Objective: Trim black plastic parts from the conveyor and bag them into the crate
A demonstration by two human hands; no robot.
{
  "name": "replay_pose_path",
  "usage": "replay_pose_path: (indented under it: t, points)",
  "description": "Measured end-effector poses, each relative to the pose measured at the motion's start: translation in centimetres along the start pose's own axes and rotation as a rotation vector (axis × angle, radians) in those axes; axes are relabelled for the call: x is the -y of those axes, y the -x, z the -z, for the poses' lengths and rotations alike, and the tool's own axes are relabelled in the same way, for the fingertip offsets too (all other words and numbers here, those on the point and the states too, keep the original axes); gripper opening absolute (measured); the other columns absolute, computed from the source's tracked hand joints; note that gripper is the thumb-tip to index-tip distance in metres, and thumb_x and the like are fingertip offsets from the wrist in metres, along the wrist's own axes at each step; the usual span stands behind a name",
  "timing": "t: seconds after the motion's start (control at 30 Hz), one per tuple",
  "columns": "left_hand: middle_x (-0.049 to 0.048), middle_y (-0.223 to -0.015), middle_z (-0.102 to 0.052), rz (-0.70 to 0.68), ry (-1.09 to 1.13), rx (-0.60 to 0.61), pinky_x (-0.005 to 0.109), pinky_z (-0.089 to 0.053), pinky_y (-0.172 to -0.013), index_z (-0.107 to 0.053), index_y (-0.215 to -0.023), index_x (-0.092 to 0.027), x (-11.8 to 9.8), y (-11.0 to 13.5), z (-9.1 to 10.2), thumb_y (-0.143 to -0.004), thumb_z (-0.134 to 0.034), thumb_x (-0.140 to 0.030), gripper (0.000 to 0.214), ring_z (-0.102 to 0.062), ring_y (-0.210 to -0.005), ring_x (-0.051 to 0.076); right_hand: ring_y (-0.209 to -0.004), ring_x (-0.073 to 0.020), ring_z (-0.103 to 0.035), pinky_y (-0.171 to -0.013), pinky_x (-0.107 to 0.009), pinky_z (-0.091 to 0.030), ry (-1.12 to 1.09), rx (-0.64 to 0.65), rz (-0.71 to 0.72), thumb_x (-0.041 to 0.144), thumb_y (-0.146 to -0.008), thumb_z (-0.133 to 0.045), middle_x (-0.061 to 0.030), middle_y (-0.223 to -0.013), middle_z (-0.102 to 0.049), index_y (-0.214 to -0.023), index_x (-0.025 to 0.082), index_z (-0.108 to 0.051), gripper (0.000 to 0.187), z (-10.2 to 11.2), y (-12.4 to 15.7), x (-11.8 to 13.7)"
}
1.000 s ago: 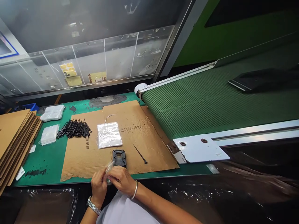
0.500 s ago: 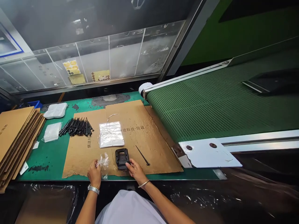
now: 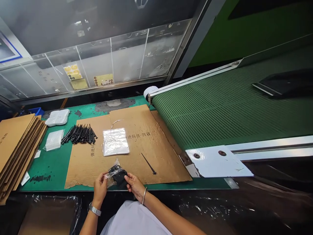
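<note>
My left hand pinches the edge of a small clear plastic bag near the front edge of the cardboard sheet. My right hand grips a black plastic part, which sits partly inside the bag's mouth. A single black pin lies on the cardboard just right of my hands. A flat stack of clear bags lies farther back on the cardboard. A bundle of black pins is at the left rear.
Folded cardboard sheets are piled at the left. Two white packs of bags lie on the green mat. A green conveyor belt runs along the right, carrying a dark flat item. Clear panels stand behind.
My right hand lifted the black part off the cardboard and brought it to the bag held by my left hand; the part is now partly inside the bag.
</note>
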State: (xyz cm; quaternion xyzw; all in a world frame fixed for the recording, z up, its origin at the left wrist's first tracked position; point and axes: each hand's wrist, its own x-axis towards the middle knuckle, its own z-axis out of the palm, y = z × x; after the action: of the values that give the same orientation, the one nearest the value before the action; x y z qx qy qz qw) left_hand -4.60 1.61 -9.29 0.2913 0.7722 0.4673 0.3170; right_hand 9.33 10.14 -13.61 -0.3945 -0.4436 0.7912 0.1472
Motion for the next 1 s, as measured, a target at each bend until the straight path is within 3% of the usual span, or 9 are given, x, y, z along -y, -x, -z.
replay_pose_path:
  t: [0.13, 0.23, 0.3, 0.37, 0.47, 0.57, 0.67, 0.83, 1.0]
  points:
    - [0.0081, -0.072, -0.065, -0.091, -0.246, -0.124, 0.032, -0.045, -0.064, -0.064, -0.090, -0.016, -0.2, 1.8, -1.2, -0.076, -0.046, -0.031, 0.027, -0.061, -0.070, 0.022, -0.037, -0.0073, -0.039, -0.036, -0.019, -0.033, 0.166, -0.096, 0.121, 0.059, -0.068, -0.048, 0.0067, -0.052, -0.042, -0.082, 0.018, -0.049, 0.043, -0.5, -0.6, -0.9]
    - [0.0112, -0.077, -0.062, -0.272, -0.548, -0.240, 0.035, -0.045, -0.061, -0.063, -0.091, -0.015, -0.8, 1.4, -1.9, -0.080, -0.040, -0.025, 0.028, -0.060, -0.070, 0.023, -0.059, -0.0166, -0.055, -0.056, -0.028, -0.045, 0.309, -0.083, 0.254, 0.042, -0.068, -0.056, -0.0007, -0.062, -0.057, -0.083, 0.019, -0.056, 0.028, -0.6, -0.4, -0.4]
    - [0.0104, -0.075, -0.063, -0.362, -0.587, -0.218, 0.033, -0.046, -0.060, -0.063, -0.089, -0.015, -1.4, 0.7, -2.4, -0.082, -0.037, -0.023, 0.028, -0.060, -0.068, 0.022, -0.080, -0.0216, -0.058, -0.074, -0.034, -0.044, 0.376, -0.039, 0.335, 0.032, -0.067, -0.058, -0.0052, -0.079, -0.063, -0.083, 0.020, -0.058, 0.021, -0.6, -0.2, 0.1]
    - [0.0072, -0.076, -0.065, -0.445, -0.552, -0.134, 0.028, -0.047, -0.062, -0.063, -0.088, -0.018, -1.9, 0.6, -2.9, -0.082, -0.037, -0.021, 0.026, -0.061, -0.069, 0.017, -0.087, -0.0230, -0.057, -0.079, -0.035, -0.042, 0.419, 0.002, 0.408, 0.028, -0.067, -0.056, -0.0066, -0.086, -0.064, -0.085, 0.020, -0.057, 0.020, -0.5, 0.1, 0.6]
    - [0.0042, -0.080, -0.069, -0.610, -0.520, -0.016, 0.022, -0.048, -0.063, -0.062, -0.095, -0.021, -2.7, 1.5, -3.7, -0.082, -0.041, -0.019, 0.025, -0.063, -0.070, 0.013, -0.076, -0.0207, -0.059, -0.069, -0.031, -0.045, 0.439, -0.072, 0.512, 0.030, -0.070, -0.051, -0.0058, -0.078, -0.063, -0.086, 0.020, -0.049, 0.019, -0.2, 0.4, 0.9]
    - [0.0063, -0.074, -0.069, -0.737, -0.537, -0.049, 0.024, -0.046, -0.056, -0.062, -0.097, -0.018, -3.7, 3.1, -4.1, -0.083, -0.040, -0.018, 0.026, -0.063, -0.063, 0.015, -0.049, -0.0145, -0.052, -0.046, -0.024, -0.040, 0.325, -0.127, 0.480, 0.039, -0.077, -0.044, 0.0023, -0.058, -0.054, -0.087, 0.021, -0.038, 0.021, -0.1, 0.7, 1.3]
    - [0.0078, -0.067, -0.068, -0.734, -0.532, -0.070, 0.025, -0.043, -0.054, -0.063, -0.097, -0.018, -5.5, 4.4, -4.2, -0.083, -0.040, -0.018, 0.027, -0.062, -0.058, 0.016, -0.037, -0.0106, -0.041, -0.037, -0.021, -0.032, 0.165, -0.124, 0.398, 0.048, -0.076, -0.045, 0.0074, -0.051, -0.047, -0.085, 0.023, -0.033, 0.030, -0.3, 1.5, 2.4]
    - [0.0112, -0.067, -0.067, -0.684, -0.447, 0.266, 0.028, -0.039, -0.057, -0.064, -0.102, -0.020, -9.4, 5.7, -5.0, -0.084, -0.038, -0.022, 0.032, -0.061, -0.063, 0.020, -0.067, -0.0175, -0.055, -0.063, -0.028, -0.045, 0.235, -0.191, 0.471, 0.037, -0.067, -0.060, -0.0004, -0.074, -0.059, -0.098, 0.023, -0.041, 0.039, -0.5, 4.0, 6.4]
    - [0.0111, -0.075, -0.068, -0.575, -0.280, 0.227, 0.029, -0.038, -0.061, -0.064, -0.099, -0.020, -12.1, 6.8, -6.1, -0.085, -0.034, -0.024, 0.034, -0.059, -0.065, 0.020, -0.052, -0.0141, -0.046, -0.053, -0.026, -0.041, 0.369, -0.063, 0.489, 0.035, -0.070, -0.059, 0.0027, -0.060, -0.054, -0.130, 0.017, -0.029, 0.070, 1.2, 5.9, 10.4]
